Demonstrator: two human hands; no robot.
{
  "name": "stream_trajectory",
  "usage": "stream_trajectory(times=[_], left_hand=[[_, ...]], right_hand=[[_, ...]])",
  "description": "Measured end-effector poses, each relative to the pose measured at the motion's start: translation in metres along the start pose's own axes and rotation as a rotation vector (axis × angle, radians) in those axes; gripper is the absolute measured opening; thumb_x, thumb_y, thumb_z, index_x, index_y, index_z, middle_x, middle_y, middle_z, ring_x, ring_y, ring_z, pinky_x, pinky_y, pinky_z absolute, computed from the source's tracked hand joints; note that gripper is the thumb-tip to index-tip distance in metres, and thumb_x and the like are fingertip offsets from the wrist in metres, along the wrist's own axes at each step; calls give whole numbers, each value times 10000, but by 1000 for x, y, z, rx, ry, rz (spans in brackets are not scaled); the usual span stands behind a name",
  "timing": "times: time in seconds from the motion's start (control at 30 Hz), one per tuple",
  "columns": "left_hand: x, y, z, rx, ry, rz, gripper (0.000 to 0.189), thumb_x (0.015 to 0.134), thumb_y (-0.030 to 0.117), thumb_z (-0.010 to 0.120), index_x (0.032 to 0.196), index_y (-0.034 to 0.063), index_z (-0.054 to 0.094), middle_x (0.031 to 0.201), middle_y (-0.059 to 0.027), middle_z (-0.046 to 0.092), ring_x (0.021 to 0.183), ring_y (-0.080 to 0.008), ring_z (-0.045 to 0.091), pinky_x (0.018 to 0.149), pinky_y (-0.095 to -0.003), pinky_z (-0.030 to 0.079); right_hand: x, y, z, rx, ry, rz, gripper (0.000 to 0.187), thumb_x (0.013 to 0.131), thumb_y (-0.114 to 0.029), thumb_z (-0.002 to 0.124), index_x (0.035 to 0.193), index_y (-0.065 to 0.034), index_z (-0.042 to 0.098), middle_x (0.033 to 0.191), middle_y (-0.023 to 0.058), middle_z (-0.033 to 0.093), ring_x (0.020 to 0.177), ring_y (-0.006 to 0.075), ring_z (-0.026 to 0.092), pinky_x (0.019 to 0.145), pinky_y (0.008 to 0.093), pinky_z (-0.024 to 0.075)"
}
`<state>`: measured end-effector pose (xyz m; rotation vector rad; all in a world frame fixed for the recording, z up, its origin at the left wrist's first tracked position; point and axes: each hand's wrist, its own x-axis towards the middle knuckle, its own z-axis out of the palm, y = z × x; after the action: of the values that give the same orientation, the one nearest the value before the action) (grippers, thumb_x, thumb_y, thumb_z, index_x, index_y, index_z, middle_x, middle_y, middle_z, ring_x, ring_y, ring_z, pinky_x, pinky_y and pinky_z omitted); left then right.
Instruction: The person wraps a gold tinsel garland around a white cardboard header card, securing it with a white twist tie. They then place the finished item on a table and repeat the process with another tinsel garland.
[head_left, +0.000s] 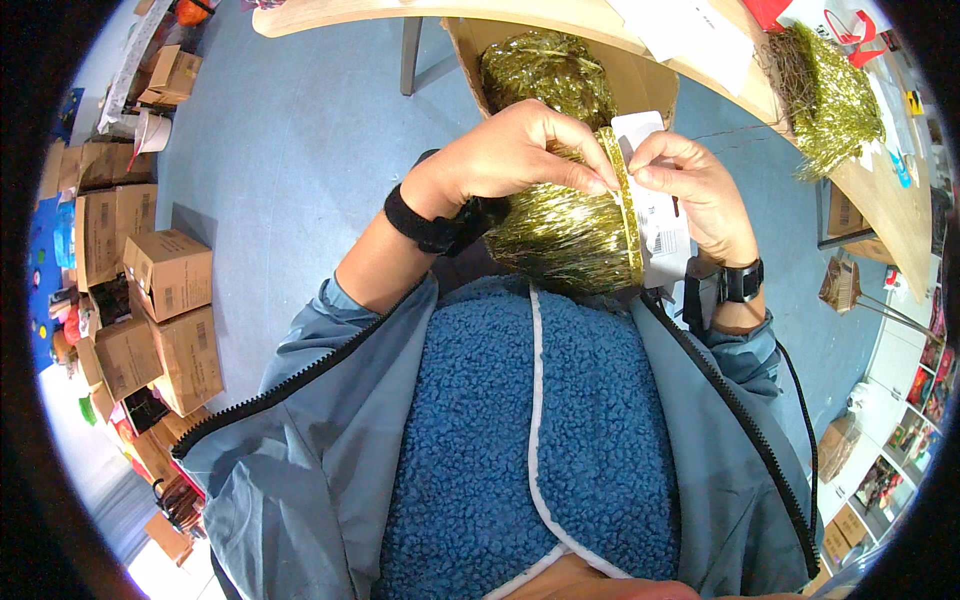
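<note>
A gold tinsel fringe (562, 232) hangs in front of my chest, with a shiny gold band (628, 217) along its right edge. A white card (660, 232) with a printed code lies against that band. My left hand (517, 154) reaches across the tinsel, and its thumb and forefinger pinch at the band. On the other side, my right hand (690, 184) lies over the card, thumb and forefinger pinched at the card's edge beside the band. Whether a small fastener is between the fingertips, I cannot tell.
Beyond my hands, more gold tinsel (551, 71) fills an open cardboard box (649, 75) below the edge of a wooden table (750, 94). Another tinsel bunch (840, 105) lies on the table. Cardboard boxes (180, 277) are stacked at left; a dustpan (840, 285) stands at right.
</note>
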<state>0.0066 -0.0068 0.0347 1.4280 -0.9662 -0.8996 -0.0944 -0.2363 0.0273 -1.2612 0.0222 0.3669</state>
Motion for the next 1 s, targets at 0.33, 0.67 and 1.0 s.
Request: stream_trajectory(times=[0.33,0.67,1.0], left_hand=[[1,-1,2,60,66,15,123,892,122,731,928,7,705,872,-13,699,837,-69,604,786,-236,486],[-1,-5,1,20,0,8,136,894,144,732,898,12,698,832,-1,682,799,-65,583,744,-235,467],[-2,-2,1,-5,-19,-9,151,886,155,741,876,13,689,811,-3,676,788,-64,578,743,-242,464]], right_hand=[[-1,-4,2,36,10,14,73,889,-109,698,929,-51,682,903,-3,676,852,87,610,791,235,476],[-5,-23,5,-311,-79,34,126,864,-150,725,878,-43,661,838,-25,623,809,71,564,757,229,438],[-3,-31,8,-385,-129,46,129,840,-136,728,865,-30,660,846,-9,628,825,86,572,781,240,445]])
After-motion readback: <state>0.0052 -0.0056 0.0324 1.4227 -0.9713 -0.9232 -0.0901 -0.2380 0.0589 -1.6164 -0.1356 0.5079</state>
